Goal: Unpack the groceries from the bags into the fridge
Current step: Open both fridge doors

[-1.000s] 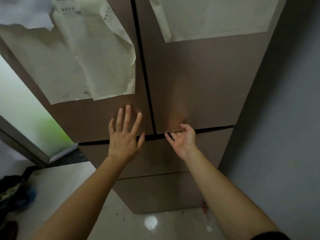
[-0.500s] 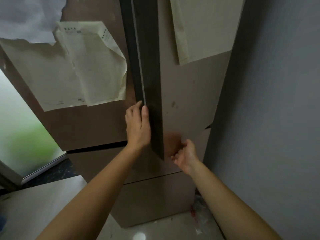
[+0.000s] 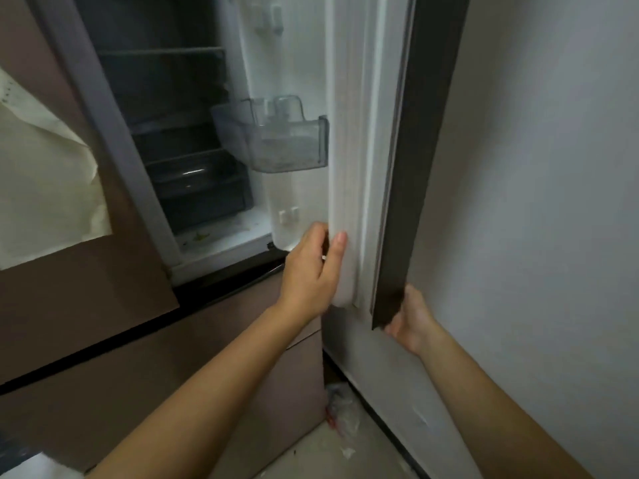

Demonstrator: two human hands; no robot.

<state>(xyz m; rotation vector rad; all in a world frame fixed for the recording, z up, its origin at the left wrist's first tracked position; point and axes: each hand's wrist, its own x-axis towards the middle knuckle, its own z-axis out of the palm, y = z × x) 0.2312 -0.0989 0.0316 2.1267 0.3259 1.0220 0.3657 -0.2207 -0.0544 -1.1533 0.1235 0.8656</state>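
Grey wall (image 3: 553, 167) alongside, the brown metal fridge (image 3: 207, 357) now has its right door (image 3: 408, 167) wide open, left hand (image 3: 311, 271) gripping the edge, right hand (image 3: 411, 323) under the corner with fingers hidden, so shelves (image 3: 162, 51) are reachable, bags unseen.

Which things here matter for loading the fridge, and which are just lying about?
For the job: open right fridge door, gripped at its inner edge by the left hand; right hand at its bottom corner, fingers hidden; door bin; shelves; crisper drawer.
Lying about: paper sheet on the shut left door; plastic scraps on the floor.
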